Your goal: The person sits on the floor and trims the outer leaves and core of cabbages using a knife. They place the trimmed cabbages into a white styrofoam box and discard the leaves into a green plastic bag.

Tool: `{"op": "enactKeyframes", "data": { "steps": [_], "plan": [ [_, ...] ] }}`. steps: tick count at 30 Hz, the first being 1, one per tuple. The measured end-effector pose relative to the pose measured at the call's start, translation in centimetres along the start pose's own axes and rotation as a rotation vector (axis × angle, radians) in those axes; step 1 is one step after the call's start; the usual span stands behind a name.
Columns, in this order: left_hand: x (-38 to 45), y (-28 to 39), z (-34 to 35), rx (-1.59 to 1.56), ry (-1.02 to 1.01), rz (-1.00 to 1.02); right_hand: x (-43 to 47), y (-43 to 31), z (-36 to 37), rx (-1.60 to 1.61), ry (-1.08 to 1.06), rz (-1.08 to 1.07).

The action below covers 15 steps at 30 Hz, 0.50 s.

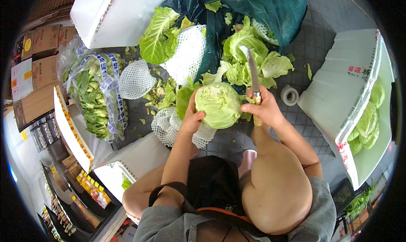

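Note:
A pale green head of cabbage (218, 105) rests in my left hand (193, 115), whose fingers and thumb press its left side. My right hand (265, 105) grips the handle of a knife (253, 69), with its curved blade pointing up and away from me. The right thumb reaches toward the cabbage's right side; whether it touches is hard to tell. Beyond the cabbage, loose outer leaves (245, 48) lie on and around a dark green plastic bag (272, 10). White foam mesh sleeves (168, 128) lie below and left of the cabbage.
A foam box (342, 83) holding cabbages (368, 124) stands at right, near a tape roll (289, 95). Left are bagged leafy greens (95, 99) and another foam box (136, 159). A white foam box (117, 13) stands at the far left. Leaf scraps litter the tiled floor (219, 143).

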<state>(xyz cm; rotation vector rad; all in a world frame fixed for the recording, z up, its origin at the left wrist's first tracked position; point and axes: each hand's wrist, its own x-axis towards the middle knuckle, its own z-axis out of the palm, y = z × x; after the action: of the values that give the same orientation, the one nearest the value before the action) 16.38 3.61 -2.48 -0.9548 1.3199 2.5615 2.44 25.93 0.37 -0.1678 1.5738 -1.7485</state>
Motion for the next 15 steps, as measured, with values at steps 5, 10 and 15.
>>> {"op": "enactKeyframes", "data": {
  "steps": [5,10,15],
  "plan": [
    [-0.7,1.1,1.5,0.119,0.018,0.040,1.4,-2.8,1.5,-0.479,-0.173,-0.333],
    [-1.5,-0.1,0.8,-0.032,0.021,-0.004,2.6,-3.5,1.8,-0.586,-0.214,-0.297],
    [-1.9,-1.3,3.7,-0.482,0.036,-0.060,6.3,0.5,-4.2,-0.679,0.416,-0.115]
  ]
}}
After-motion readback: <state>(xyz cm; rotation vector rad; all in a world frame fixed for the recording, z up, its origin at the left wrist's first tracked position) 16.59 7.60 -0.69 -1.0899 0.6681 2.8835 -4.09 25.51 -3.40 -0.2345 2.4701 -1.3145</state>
